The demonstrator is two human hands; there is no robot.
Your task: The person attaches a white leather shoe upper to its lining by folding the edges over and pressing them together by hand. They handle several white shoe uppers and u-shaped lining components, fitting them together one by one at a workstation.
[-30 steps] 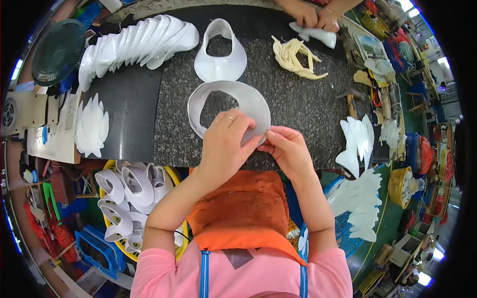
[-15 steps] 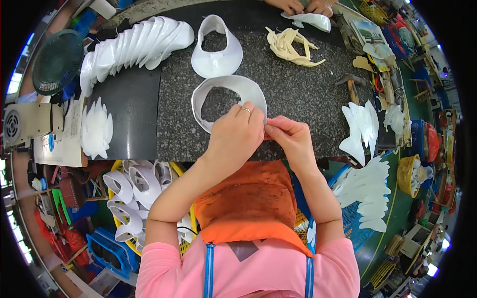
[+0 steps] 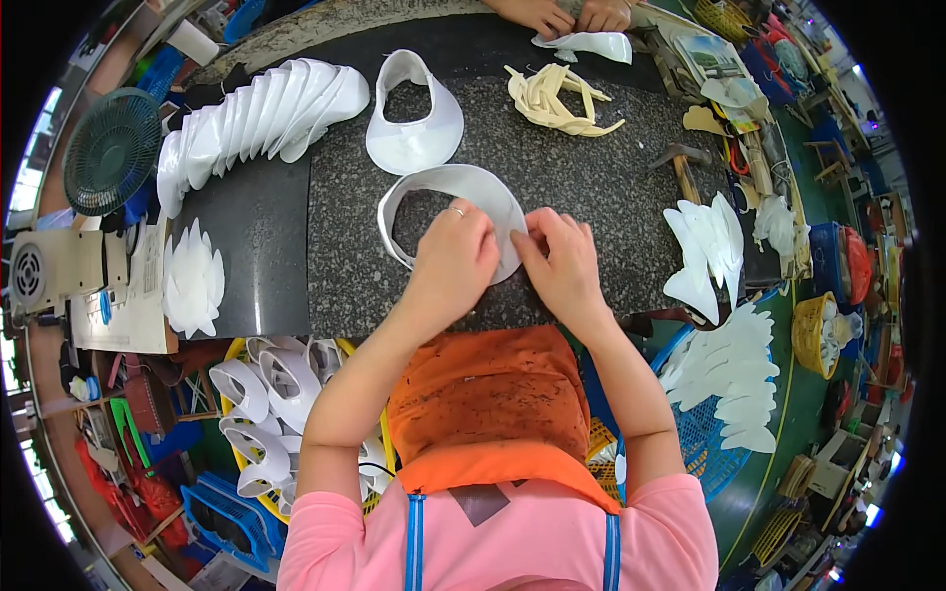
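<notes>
A white shoe upper (image 3: 501, 202) lies on the speckled stone slab, its rounded opening toward the left. My left hand (image 3: 455, 254), with a ring on one finger, is closed on its near inner side. At the right edge my right hand (image 3: 560, 258) pinches the upper between thumb and fingers. Part of the near edge is hidden behind the left hand. Just beyond lies another white shoe upper (image 3: 416, 143), apart from both hands.
Overlapping white uppers (image 3: 266, 116) stand in a row at the far left. Cream strips (image 3: 557, 101) lie farther off, near a co-worker's hands (image 3: 562, 14). A hammer (image 3: 684, 169) and white cut pieces (image 3: 708, 251) are at right. A yellow basket (image 3: 235, 357) of uppers sits below left.
The held upper now sits slightly lower in the picture. My left hand has shifted left, and my right hand has moved a little inward over the upper's right edge.
</notes>
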